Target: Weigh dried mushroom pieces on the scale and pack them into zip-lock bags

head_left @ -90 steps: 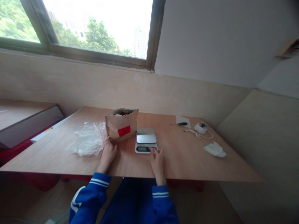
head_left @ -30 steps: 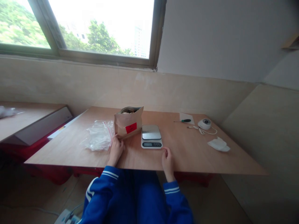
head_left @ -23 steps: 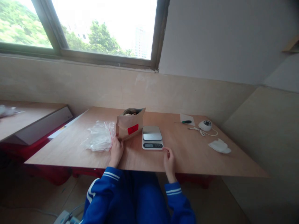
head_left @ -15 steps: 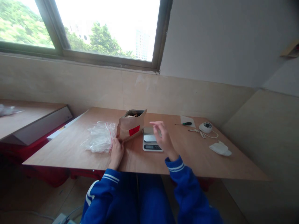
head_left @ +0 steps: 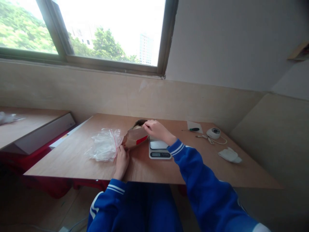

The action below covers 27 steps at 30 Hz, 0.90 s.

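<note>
A brown paper bag (head_left: 133,139) with a red label stands open on the wooden table (head_left: 198,167), tilted toward me. My left hand (head_left: 122,160) grips the bag's lower left corner. My right hand (head_left: 155,129) reaches over the bag's open mouth, fingers curled at its rim; what they hold, if anything, is hidden. A small digital kitchen scale (head_left: 159,149) sits just right of the bag, partly covered by my right wrist and blue sleeve.
Crumpled clear zip bags (head_left: 103,148) lie left of the paper bag. At the far right are a green-handled screwdriver (head_left: 193,129), a round white device with a cord (head_left: 214,132) and a white cloth (head_left: 229,155). A second tabletop (head_left: 29,124) stands at left.
My right hand left the table edge in front of the scale, rose, and reached left to the bag's mouth. The bag has tipped further toward me. My left hand stays at the bag's corner.
</note>
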Motion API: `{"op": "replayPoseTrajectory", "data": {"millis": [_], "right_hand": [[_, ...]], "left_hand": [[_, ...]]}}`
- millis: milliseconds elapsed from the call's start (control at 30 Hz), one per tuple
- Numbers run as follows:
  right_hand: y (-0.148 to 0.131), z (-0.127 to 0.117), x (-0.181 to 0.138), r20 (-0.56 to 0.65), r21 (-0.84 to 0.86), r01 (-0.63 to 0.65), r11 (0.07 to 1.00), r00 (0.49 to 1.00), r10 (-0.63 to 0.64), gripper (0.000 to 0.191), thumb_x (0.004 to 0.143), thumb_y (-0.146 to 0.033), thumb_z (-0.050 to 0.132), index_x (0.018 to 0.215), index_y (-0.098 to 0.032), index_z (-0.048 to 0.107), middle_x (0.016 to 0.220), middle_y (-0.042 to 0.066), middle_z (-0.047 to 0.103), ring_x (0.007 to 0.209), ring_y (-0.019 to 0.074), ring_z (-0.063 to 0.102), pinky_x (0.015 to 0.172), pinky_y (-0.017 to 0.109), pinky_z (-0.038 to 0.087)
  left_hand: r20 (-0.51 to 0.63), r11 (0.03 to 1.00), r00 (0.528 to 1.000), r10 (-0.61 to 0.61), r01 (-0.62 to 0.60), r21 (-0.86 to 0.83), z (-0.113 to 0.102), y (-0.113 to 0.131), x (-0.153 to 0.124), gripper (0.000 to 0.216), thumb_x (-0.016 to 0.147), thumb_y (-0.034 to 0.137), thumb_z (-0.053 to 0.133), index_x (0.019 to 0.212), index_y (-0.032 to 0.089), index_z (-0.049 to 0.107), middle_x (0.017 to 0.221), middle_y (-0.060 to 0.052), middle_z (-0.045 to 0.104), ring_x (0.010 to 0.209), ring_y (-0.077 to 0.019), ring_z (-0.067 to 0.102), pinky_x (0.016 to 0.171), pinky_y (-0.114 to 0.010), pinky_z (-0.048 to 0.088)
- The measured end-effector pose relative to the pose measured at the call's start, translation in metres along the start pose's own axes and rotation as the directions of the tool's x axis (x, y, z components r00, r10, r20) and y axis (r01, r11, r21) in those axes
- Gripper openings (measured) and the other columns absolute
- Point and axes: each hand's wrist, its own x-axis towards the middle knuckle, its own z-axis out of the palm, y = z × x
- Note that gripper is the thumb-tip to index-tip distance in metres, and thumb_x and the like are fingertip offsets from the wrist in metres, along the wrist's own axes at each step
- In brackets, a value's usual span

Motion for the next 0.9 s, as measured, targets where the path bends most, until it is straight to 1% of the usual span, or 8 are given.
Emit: {"op": "replayPoseTrajectory", "data": {"millis": [100, 200, 267, 367, 467, 567, 700, 900], "right_hand": [[-0.005, -0.003, -0.004, 0.01, 0.06, -0.12, 0.991, 0.993, 0.119, 0.024, 0.096, -0.026, 0.043, 0.09, -0.013, 0.063, 0.092, 0.01, 0.069, 0.085, 0.0172, 0.063, 0.078, 0.026, 0.044], [-0.01, -0.01, -0.002, 0.06, 0.078, -0.225, 0.971, 0.974, 0.22, 0.022, 0.094, -0.029, 0.049, 0.102, -0.012, 0.06, 0.092, 0.011, 0.07, 0.083, 0.0194, 0.066, 0.074, 0.027, 0.046], [-0.01, -0.014, 0.0, 0.123, 0.098, -0.207, 0.973, 0.973, 0.195, 0.022, 0.094, -0.026, 0.049, 0.109, -0.014, 0.059, 0.1, 0.011, 0.07, 0.09, 0.0199, 0.066, 0.079, 0.028, 0.046], [-0.006, -0.02, 0.001, 0.251, 0.145, -0.112, 0.983, 0.965, 0.073, 0.023, 0.092, -0.018, 0.049, 0.11, -0.019, 0.063, 0.115, 0.007, 0.068, 0.105, 0.0195, 0.063, 0.088, 0.028, 0.045], [-0.004, -0.022, -0.003, 0.331, 0.157, -0.1, 0.982, 0.943, 0.043, 0.024, 0.084, -0.019, 0.062, 0.107, -0.023, 0.067, 0.111, 0.003, 0.07, 0.101, 0.0214, 0.065, 0.084, 0.028, 0.048], [-0.015, -0.019, -0.011, 0.302, 0.002, -0.142, 0.99, 0.944, 0.135, 0.028, 0.075, -0.018, 0.072, 0.102, -0.022, 0.069, 0.103, 0.007, 0.073, 0.093, 0.026, 0.067, 0.075, 0.029, 0.049], [-0.032, -0.014, -0.017, 0.226, -0.207, -0.151, 0.967, 0.954, 0.197, 0.017, 0.075, -0.019, 0.073, 0.091, -0.016, 0.071, 0.091, 0.014, 0.072, 0.087, 0.0303, 0.067, 0.072, 0.034, 0.047], [-0.028, -0.029, -0.025, 0.09, -0.126, -0.102, 0.987, 0.989, 0.114, 0.023, 0.073, -0.029, 0.076, 0.093, -0.021, 0.072, 0.091, 0.007, 0.063, 0.09, 0.0228, 0.062, 0.078, 0.029, 0.046]], "left_hand": [[0.01, 1.0, 1.0, -0.001, 0.001, -0.008, -0.001, -0.001, 0.0, 0.005, 0.083, 0.024, 0.046, 0.086, 0.019, 0.045, 0.087, -0.01, 0.05, 0.088, -0.0292, 0.056, 0.08, -0.048, 0.047], [0.022, 1.0, 1.0, -0.008, 0.008, -0.018, -0.002, -0.001, 0.0, 0.006, 0.082, 0.024, 0.047, 0.086, 0.019, 0.045, 0.086, -0.009, 0.05, 0.087, -0.0286, 0.056, 0.08, -0.048, 0.047], [0.026, 0.999, 1.0, -0.013, 0.014, -0.029, -0.003, -0.001, -0.001, 0.008, 0.081, 0.023, 0.048, 0.087, 0.019, 0.045, 0.087, -0.009, 0.05, 0.088, -0.0283, 0.056, 0.08, -0.048, 0.047], [0.029, 0.999, 0.999, -0.021, 0.022, -0.05, -0.003, 0.0, -0.001, 0.01, 0.08, 0.022, 0.049, 0.089, 0.019, 0.046, 0.09, -0.009, 0.05, 0.092, -0.0286, 0.055, 0.083, -0.048, 0.047], [0.037, 0.997, 0.999, -0.028, 0.031, -0.077, -0.005, 0.001, -0.001, 0.013, 0.08, 0.021, 0.05, 0.092, 0.019, 0.046, 0.097, -0.01, 0.048, 0.098, -0.029, 0.055, 0.086, -0.05, 0.047], [0.051, 0.994, 0.998, -0.039, 0.044, -0.102, -0.006, 0.002, -0.001, 0.014, 0.079, 0.02, 0.05, 0.092, 0.019, 0.045, 0.102, -0.01, 0.046, 0.101, -0.0288, 0.054, 0.088, -0.05, 0.047], [0.064, 0.99, 0.996, -0.058, 0.065, -0.127, -0.007, 0.003, -0.002, 0.017, 0.078, 0.018, 0.05, 0.095, 0.02, 0.045, 0.108, -0.01, 0.044, 0.105, -0.0273, 0.053, 0.091, -0.048, 0.047], [0.068, 0.984, 0.994, -0.086, 0.096, -0.15, -0.007, 0.003, -0.002, 0.017, 0.078, 0.019, 0.052, 0.094, 0.02, 0.047, 0.107, -0.008, 0.043, 0.107, -0.0269, 0.052, 0.092, -0.049, 0.046]]}}
